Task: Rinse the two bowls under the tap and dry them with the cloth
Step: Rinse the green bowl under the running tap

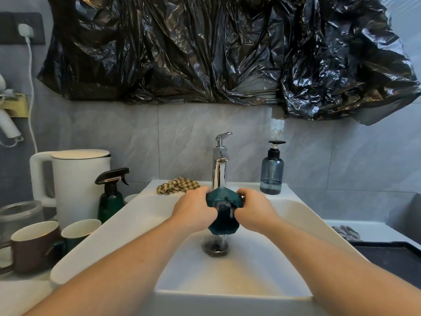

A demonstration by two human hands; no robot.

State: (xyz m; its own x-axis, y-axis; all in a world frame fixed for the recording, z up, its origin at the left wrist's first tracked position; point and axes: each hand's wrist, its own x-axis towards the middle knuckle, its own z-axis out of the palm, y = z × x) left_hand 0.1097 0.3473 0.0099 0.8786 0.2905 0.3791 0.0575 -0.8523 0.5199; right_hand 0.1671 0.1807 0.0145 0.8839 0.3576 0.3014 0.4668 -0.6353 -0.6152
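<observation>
White sink (293, 210): checked cloth (177, 185) & soap btl (272, 171) on back ledge.

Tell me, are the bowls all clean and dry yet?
Not yet. Both hands, left hand and right hand, hold a teal bowl under the running tap. The cloth lies unused behind the sink. No finished bowl shows; drying remains.

showing: 2 hands | 1 teal bowl (224, 209) | 1 checked cloth (176, 185) | 2 mugs lower left | 1 kettle (75, 179) | 2 bottles | 1 tap (219, 160)

White kettle (77, 179), green spray bottle (111, 199) and brown mug (32, 245) left; soap dispenser (272, 172) right.
</observation>
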